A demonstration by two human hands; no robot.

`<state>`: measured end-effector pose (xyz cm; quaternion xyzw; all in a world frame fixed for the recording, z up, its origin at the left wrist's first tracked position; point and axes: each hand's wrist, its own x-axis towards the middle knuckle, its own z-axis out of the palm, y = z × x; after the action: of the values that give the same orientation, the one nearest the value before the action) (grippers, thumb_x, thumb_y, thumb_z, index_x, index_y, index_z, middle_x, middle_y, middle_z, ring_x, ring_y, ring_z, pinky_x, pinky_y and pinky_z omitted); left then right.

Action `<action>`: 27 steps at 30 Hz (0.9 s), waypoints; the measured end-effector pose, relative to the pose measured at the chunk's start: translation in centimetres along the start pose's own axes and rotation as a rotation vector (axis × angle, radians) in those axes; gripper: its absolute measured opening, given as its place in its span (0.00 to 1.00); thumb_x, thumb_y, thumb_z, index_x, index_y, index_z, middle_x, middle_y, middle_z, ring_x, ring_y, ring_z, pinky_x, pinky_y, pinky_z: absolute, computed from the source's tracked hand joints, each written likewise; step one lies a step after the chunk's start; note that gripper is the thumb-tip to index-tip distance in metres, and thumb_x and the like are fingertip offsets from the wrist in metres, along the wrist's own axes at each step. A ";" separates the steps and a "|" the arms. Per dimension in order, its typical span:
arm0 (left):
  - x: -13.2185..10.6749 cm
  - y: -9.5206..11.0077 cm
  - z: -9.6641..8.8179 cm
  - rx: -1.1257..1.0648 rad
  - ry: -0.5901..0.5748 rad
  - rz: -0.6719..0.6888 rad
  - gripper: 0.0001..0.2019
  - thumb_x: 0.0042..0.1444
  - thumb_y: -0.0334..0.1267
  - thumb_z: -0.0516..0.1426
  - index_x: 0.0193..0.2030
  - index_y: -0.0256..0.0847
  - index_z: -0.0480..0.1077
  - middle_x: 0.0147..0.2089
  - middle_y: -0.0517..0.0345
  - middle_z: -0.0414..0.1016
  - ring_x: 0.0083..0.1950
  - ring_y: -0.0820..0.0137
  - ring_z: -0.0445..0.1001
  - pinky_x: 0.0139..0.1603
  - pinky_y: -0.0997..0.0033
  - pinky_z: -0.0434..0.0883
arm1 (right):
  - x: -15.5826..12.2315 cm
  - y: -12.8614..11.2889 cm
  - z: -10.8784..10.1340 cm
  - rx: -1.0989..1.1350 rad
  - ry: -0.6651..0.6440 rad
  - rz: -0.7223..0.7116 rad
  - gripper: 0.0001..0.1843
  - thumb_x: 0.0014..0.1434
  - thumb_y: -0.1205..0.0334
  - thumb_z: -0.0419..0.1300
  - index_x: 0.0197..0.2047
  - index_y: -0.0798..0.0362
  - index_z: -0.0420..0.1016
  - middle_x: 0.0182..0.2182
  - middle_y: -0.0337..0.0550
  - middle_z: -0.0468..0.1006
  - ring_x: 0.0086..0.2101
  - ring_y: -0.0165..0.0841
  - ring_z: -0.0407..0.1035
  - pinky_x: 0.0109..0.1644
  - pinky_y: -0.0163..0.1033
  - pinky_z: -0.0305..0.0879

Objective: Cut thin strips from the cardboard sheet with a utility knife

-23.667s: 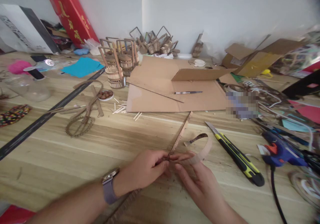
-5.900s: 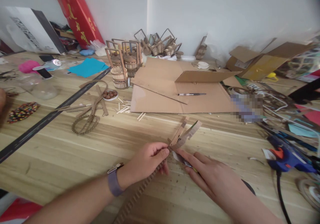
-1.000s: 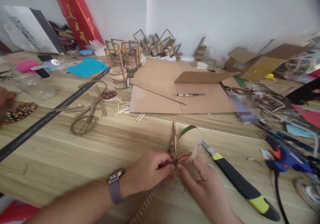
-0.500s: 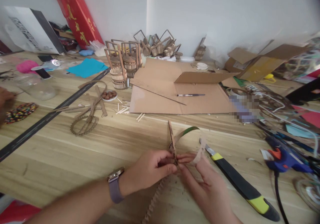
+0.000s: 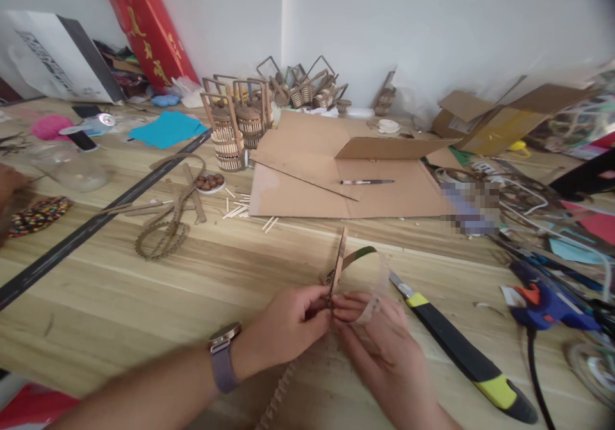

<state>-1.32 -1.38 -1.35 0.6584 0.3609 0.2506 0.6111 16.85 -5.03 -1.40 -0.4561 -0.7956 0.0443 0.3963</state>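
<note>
My left hand (image 5: 288, 324), with a watch on its wrist, pinches the base of a narrow corrugated cardboard strip (image 5: 339, 264) that stands nearly upright over the wooden table (image 5: 144, 302). My right hand (image 5: 382, 347) meets it from the right, fingertips closed on the thin paper layer (image 5: 369, 276) that curls off the strip in a loop. The strip's ridged tail (image 5: 281, 391) trails down toward me under my left wrist. A black and yellow utility knife (image 5: 461, 347) lies just right of my right hand, blade out.
A flat cardboard sheet (image 5: 298, 186) with a pen (image 5: 368, 181) lies beyond. Small cardboard baskets (image 5: 235, 122) stand behind it. A long black ruler (image 5: 96, 225) runs at left, a blue glue gun (image 5: 548, 298) at right. Another person's hand (image 5: 7, 186) shows at the left edge.
The strip has tipped from leaning left to leaning slightly right. My right fingers have shifted up along the peeled paper loop, which has pulled in tighter. The knife has not moved.
</note>
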 end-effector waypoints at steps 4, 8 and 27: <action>0.0 0.2 0.0 0.059 0.003 -0.018 0.13 0.63 0.38 0.52 0.48 0.37 0.73 0.39 0.55 0.77 0.33 0.70 0.70 0.32 0.76 0.64 | 0.2 0.0 0.0 0.000 -0.004 -0.006 0.06 0.59 0.67 0.60 0.39 0.46 0.75 0.36 0.42 0.84 0.39 0.39 0.78 0.44 0.46 0.69; 0.0 0.2 -0.1 0.088 -0.005 -0.012 0.12 0.62 0.37 0.52 0.46 0.36 0.73 0.37 0.55 0.77 0.33 0.70 0.71 0.32 0.76 0.63 | 0.3 0.0 -0.1 -0.002 0.003 0.006 0.05 0.60 0.66 0.60 0.38 0.47 0.75 0.35 0.41 0.84 0.38 0.38 0.79 0.43 0.45 0.69; 0.0 0.2 -0.3 0.148 0.013 -0.051 0.11 0.63 0.38 0.51 0.38 0.37 0.73 0.28 0.61 0.73 0.28 0.74 0.68 0.27 0.78 0.60 | 0.0 0.2 0.0 0.033 0.047 0.071 0.04 0.61 0.64 0.60 0.38 0.44 0.73 0.36 0.36 0.83 0.40 0.35 0.77 0.44 0.42 0.67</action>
<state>-1.47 -1.19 -1.15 0.6907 0.3991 0.2117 0.5647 16.92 -4.90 -1.47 -0.4784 -0.7685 0.0609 0.4206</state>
